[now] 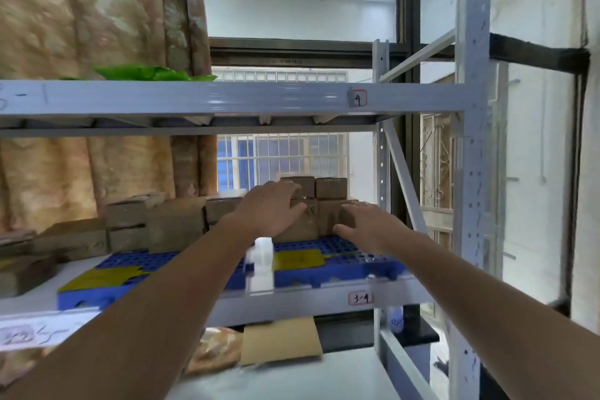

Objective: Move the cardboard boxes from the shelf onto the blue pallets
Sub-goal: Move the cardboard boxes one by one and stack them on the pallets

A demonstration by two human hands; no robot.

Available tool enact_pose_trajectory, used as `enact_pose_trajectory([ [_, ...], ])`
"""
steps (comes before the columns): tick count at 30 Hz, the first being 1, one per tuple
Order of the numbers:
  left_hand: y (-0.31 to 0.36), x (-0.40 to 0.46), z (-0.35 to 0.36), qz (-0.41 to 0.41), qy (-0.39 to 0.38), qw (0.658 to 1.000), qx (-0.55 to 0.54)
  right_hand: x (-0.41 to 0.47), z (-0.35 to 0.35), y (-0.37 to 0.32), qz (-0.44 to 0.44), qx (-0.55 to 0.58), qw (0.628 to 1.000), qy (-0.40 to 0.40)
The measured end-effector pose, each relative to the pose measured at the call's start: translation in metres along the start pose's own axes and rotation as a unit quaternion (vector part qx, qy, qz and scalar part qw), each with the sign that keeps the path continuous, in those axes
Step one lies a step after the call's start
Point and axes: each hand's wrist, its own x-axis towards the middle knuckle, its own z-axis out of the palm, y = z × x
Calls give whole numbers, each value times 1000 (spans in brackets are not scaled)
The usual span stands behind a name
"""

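Head view: cardboard box [303, 221] between both hands.

Hands [321, 217] on boxes [302, 221] (blue pallet [341, 266])

From my feed I get two bare arms, no sleeves anywhere in view, forearms uncovered right to the bottom edge of the pic. Left hand [271, 206] bare: no glove, no ring, no watch or strap at the wrist as far as I can see. Right hand [363, 226] same: bare, no glove, nothing on the wrist. Nails short, tho motion blur smears the fingertips so can't vouch for detail. No tape, no bandage, no marks I can make out on either forearm. Both arms look slim, forearms widening toward the near edge w/ the wide-angle lens. No clothing of any kind in shot.
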Motion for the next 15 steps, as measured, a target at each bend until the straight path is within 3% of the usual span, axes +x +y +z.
enact_pose_trajectory([
  [6,-30,-77,-4,-16,-146,988,43,-26,19,-56,-8,-29,997,-71],
  [15,-73,-153,-30,-91,-150,983,46,-33,28,-141,-68,-9,994,-86],
])
